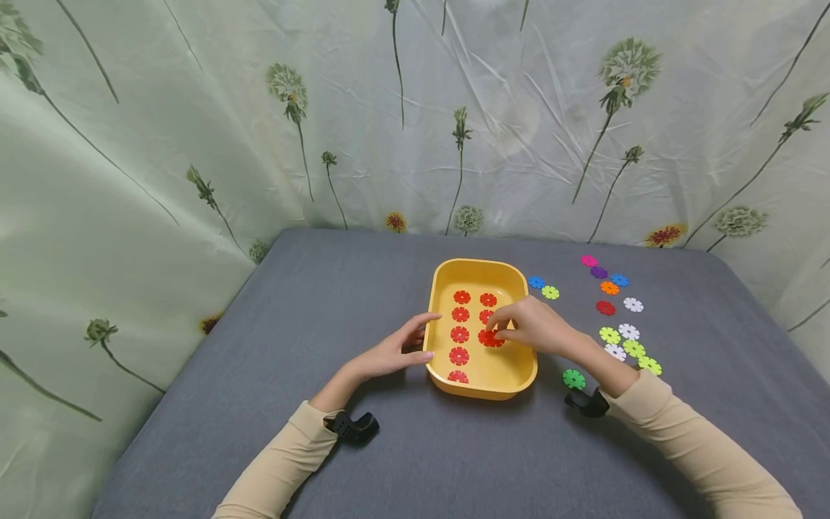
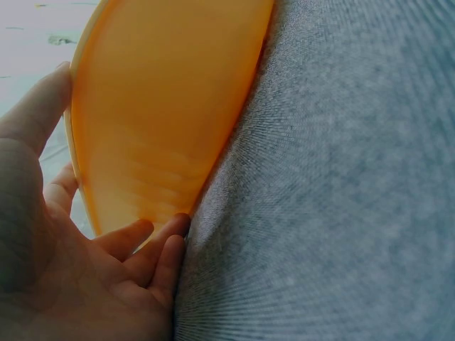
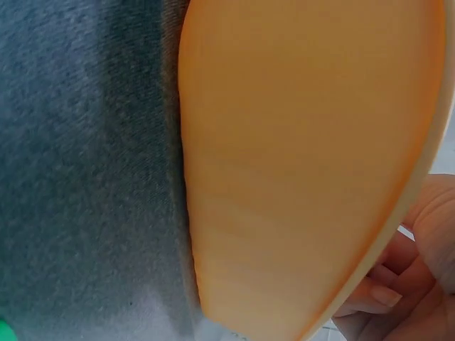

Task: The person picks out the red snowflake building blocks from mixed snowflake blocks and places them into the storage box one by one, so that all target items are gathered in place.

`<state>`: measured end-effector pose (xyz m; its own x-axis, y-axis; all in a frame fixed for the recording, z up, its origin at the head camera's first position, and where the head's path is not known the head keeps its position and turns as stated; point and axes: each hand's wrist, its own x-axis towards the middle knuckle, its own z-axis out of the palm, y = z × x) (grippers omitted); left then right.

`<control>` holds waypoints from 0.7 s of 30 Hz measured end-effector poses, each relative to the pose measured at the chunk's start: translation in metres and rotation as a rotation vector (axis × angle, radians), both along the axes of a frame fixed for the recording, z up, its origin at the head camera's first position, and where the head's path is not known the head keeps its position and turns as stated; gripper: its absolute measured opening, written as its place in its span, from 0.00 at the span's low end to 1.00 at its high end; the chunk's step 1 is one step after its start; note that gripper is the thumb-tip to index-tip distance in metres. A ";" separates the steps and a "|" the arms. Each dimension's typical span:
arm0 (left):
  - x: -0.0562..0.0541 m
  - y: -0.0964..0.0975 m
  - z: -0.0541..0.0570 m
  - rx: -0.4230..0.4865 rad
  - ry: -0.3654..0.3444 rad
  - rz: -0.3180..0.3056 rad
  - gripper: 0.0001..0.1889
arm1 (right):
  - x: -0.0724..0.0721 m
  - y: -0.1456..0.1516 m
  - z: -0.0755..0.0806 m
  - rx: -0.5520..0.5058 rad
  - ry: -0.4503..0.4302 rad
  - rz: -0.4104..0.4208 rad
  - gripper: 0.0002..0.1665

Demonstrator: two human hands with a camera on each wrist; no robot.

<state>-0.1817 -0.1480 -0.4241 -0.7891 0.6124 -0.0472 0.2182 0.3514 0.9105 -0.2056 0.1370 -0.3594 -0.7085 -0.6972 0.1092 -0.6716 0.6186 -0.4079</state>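
Observation:
A yellow plastic basin [image 1: 463, 391] stands on the grey table. Inside it, red notched discs [image 1: 460, 334] lie in two columns, the left one longer. My left hand [image 1: 389, 353] steadies the basin's left side, thumb and index fingertip at the rim, the other relaxed fingers [image 2: 124, 238] against the outer wall. My right hand [image 1: 534, 326] reaches over the right rim with thumb and fingers curled together, pinching a red snowflake disc [image 1: 498, 339] low over the right column. In the right wrist view the basin wall hides the fingertips and that disc.
Right of the basin, loose notched discs lie scattered: a blue one [image 1: 536, 282], a green one [image 1: 573, 379], a dark red one [image 1: 606, 308], plus several white, lime and other colours. A floral curtain [image 1: 415, 166] hangs behind the table [image 1: 363, 274].

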 end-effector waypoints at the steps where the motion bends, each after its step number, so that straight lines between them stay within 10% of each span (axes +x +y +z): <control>1: 0.000 0.000 0.000 -0.001 0.001 0.001 0.34 | 0.000 -0.001 0.000 0.006 0.002 0.007 0.06; 21: -0.002 0.000 -0.002 -0.006 -0.011 0.006 0.34 | 0.003 -0.015 -0.008 0.128 -0.015 0.095 0.05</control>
